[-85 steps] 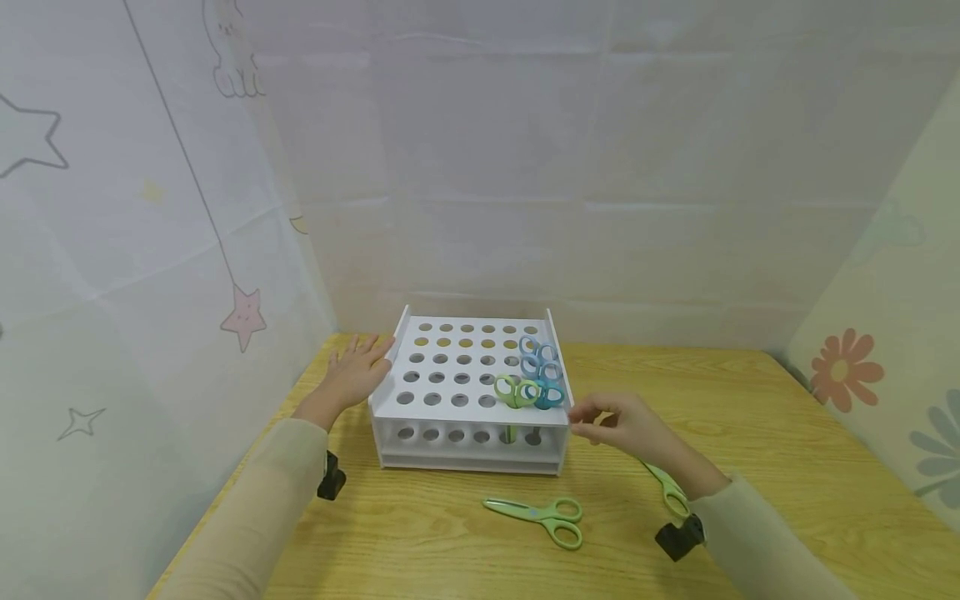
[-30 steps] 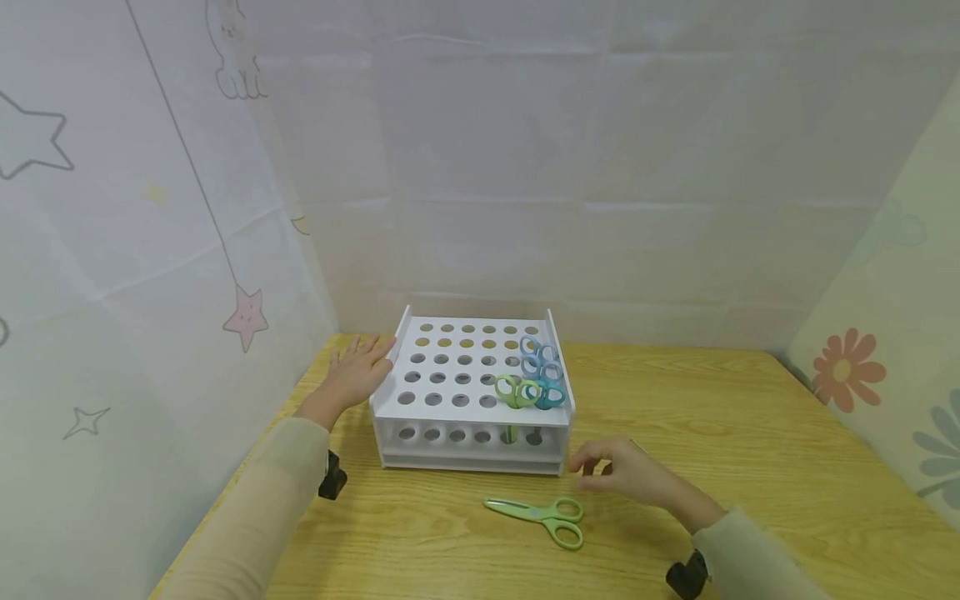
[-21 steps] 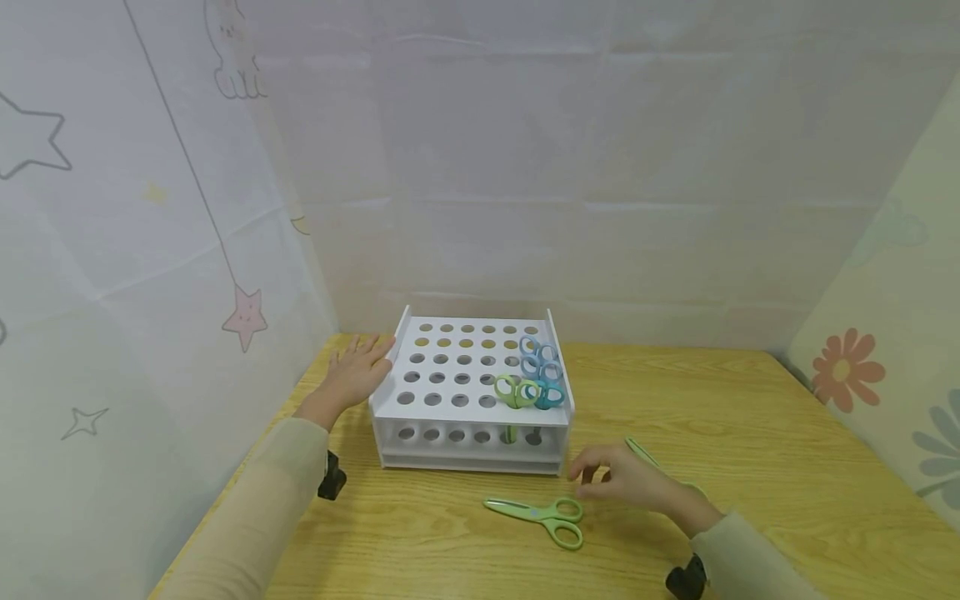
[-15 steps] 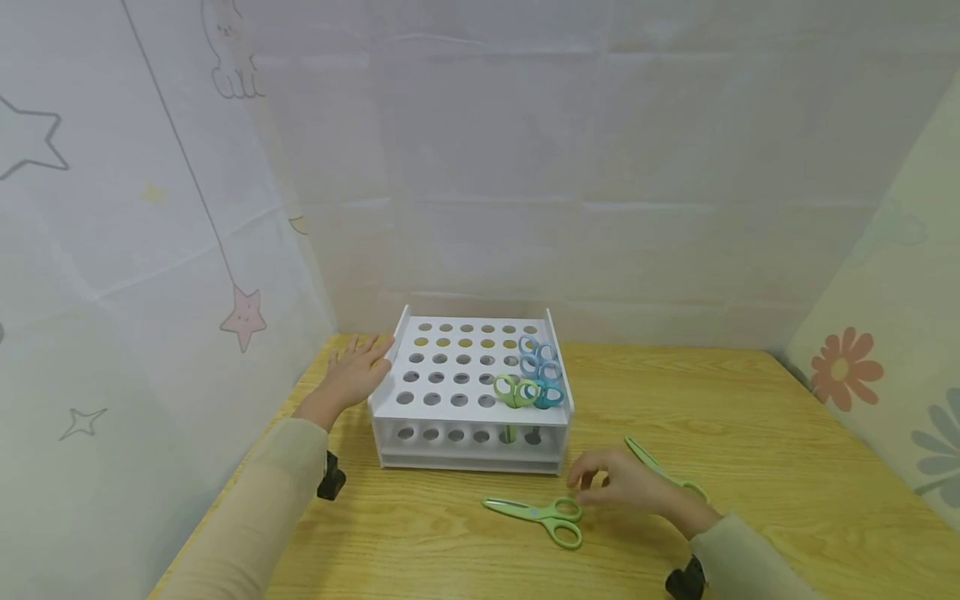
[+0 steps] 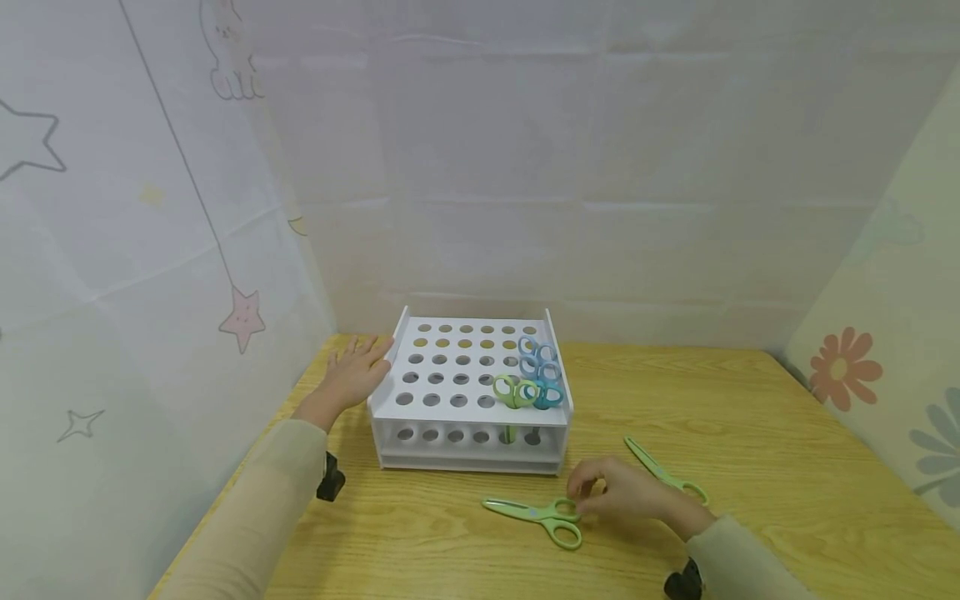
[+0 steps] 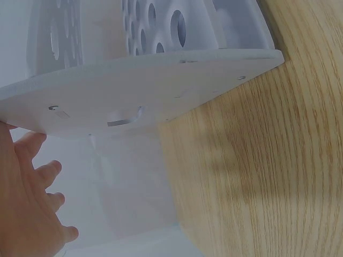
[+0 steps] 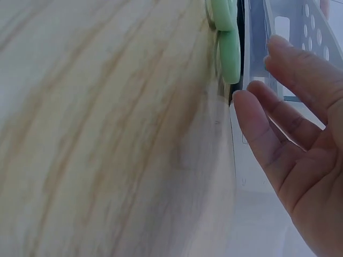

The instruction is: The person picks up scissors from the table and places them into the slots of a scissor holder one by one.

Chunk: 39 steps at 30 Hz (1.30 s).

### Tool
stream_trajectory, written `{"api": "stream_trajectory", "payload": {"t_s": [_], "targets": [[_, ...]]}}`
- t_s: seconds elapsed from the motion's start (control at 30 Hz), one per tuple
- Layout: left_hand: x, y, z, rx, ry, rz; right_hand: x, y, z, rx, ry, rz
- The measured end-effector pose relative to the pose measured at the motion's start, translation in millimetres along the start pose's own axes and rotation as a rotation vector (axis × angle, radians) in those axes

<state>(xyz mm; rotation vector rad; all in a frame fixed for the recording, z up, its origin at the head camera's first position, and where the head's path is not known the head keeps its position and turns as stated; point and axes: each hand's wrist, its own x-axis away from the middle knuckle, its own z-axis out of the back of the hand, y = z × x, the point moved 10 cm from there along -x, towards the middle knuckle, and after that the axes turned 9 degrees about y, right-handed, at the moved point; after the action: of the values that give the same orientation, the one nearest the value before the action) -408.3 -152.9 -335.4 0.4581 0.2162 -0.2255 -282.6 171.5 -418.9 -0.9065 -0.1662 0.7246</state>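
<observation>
Rests spread left hand (image 5: pixel 351 375) against rack (image 5: pixel 468 417), presumably to steady it, and holds right hand (image 5: pixel 622 490), empty and half-spread, close by nearer green scissors (image 5: pixel 534 514) flat on worktop (image 5: pixel 420 542) before rack, with handles (image 5: pixel 552 522) conveniently toward that hand.

Free tabletop (image 5: pixel 600 427) lies between the perforated rack (image 5: pixel 471 414) and rightmost green scissors (image 5: pixel 662 474); the right hand (image 5: pixel 621 492) blocks its near end.

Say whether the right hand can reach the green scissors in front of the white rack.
Likely yes: the right hand, holding nothing, is beside the green scissors at their handle end, with nothing visible between.
</observation>
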Motion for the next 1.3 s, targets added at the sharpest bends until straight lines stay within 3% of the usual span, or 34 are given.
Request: {"api": "stream_trajectory", "payload": {"t_s": [0.53,0.87,1.13,1.3], "targets": [[-1.9,-1.0,-0.7,-0.006,0.001,-0.004,-1,7,-7,-0.035,-0.051,-0.033],[-2.1,-2.1,-0.9,-0.010,0.002,-0.002,-3,12,-11,0.025,-0.077,-0.065],[-1.3,-0.5,0.8,-0.007,-0.002,-0.001,-3,7,-16,0.054,-0.100,-0.007],[-0.5,0.1,0.7,-0.018,-0.004,-0.007,-2,9,-16,0.075,-0.087,-0.024]]}}
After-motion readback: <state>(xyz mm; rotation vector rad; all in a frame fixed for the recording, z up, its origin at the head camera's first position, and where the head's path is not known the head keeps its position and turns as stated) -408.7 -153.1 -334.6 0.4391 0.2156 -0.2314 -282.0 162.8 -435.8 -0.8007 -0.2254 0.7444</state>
